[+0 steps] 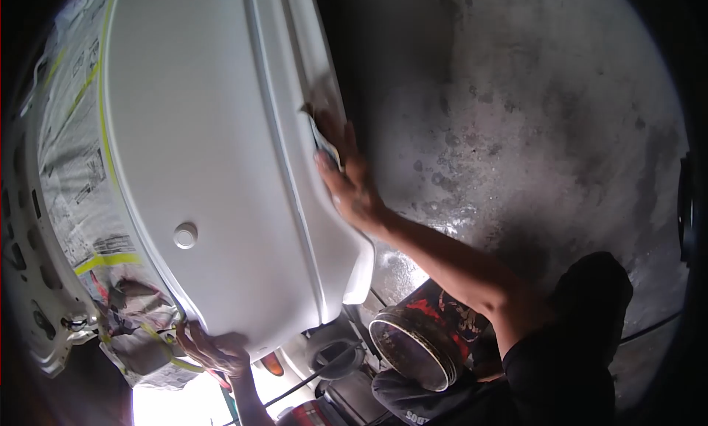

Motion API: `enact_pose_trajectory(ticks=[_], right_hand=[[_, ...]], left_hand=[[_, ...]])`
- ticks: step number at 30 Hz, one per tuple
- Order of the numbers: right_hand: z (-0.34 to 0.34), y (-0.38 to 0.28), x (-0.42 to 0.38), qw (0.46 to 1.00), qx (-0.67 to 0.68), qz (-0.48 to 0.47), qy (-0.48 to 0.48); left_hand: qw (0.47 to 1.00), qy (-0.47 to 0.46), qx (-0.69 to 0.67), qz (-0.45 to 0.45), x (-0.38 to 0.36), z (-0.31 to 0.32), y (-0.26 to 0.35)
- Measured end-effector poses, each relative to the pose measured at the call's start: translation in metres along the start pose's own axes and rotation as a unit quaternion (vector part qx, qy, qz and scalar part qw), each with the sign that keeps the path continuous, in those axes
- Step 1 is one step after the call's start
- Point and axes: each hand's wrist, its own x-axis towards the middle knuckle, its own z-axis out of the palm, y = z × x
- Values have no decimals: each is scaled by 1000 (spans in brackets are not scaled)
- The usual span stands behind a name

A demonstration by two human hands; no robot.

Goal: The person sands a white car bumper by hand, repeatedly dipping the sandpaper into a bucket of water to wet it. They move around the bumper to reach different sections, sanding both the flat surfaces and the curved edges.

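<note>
A large white car body panel [199, 131] with long raised creases fills the left half of the view. My right hand [350, 183] presses a folded piece of what looks like sandpaper [322, 138] against the panel's right side. Its brownish corner sticks out past the fingers, while the palm hides the rest. At the panel's lower left edge rests my left hand [214, 350], fingers apart and touching the rim, with no object visible in it. A round white cap [185, 235] sits on the panel's surface.
Printed masking paper [74, 153] edged with yellow tape [103, 262] covers the area left of the panel. A stained bucket [413, 350] leans below my right forearm. An orange lamp [273, 364] shows under the panel. The blotchy grey floor [516, 146] lies right.
</note>
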Motion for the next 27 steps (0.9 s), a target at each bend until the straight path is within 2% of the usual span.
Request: enact_pose_trajectory(ticks=[3, 4, 6, 7, 8, 9, 10, 12, 14, 15, 16, 17, 18, 19, 20, 22, 24, 26, 27], right_hand=[[7, -3, 17, 1000, -23, 5, -20], [13, 10, 56, 999, -17, -37, 27], [15, 70, 162, 974, 5, -204, 99], [2, 29, 198, 973, 185, -110, 79], [-9, 24, 226, 983, 174, -22, 48], [-13, 30, 212, 975, 220, 2, 17], [-16, 32, 193, 964, 265, 22, -17], [-8, 29, 109, 985, 143, 97, 27], [7, 17, 45, 998, 41, -30, 47], [1, 15, 67, 1000, 10, -17, -15], [8, 48, 109, 998, 14, -46, 39], [15, 105, 161, 988, 27, -134, 75], [-3, 32, 203, 985, 163, 39, 42], [-14, 51, 253, 987, 145, -62, 6], [-13, 52, 267, 979, 145, -139, 39], [-29, 41, 214, 985, 154, 68, -35], [-9, 82, 116, 996, 81, -8, 46], [1, 21, 52, 992, 93, 44, 79], [3, 25, 63, 992, 93, 44, 78]], left_hand=[[998, 20, 50, 19, 5, -5, 0], [999, 5, 37, 9, 3, -4, -3], [1000, -19, 19, -5, -2, -4, -3], [999, -11, 40, 10, 2, -4, -2], [998, 0, 60, 25, 3, -3, -1], [999, -34, 21, -16, -4, -4, -2], [999, -38, 19, -18, -8, -8, -3], [999, -31, 35, -10, -6, -3, -5], [998, -40, 29, -25, -5, -1, -3], [999, -38, 26, -16, -4, -3, -3], [999, -40, 24, -8, -4, -5, -5], [999, -39, 25, -10, -4, -4, -4], [999, -36, 31, -8, -3, -4, -4], [999, -35, 37, -5, -5, -5, -4], [999, -40, 36, -5, -7, -6, -5], [999, -31, 38, -20, -8, -2, -6], [998, -37, 45, -19, -9, -4, -8], [998, -46, 48, -19, -8, -2, -6], [998, -42, 42, -14, -8, -3, -5]])
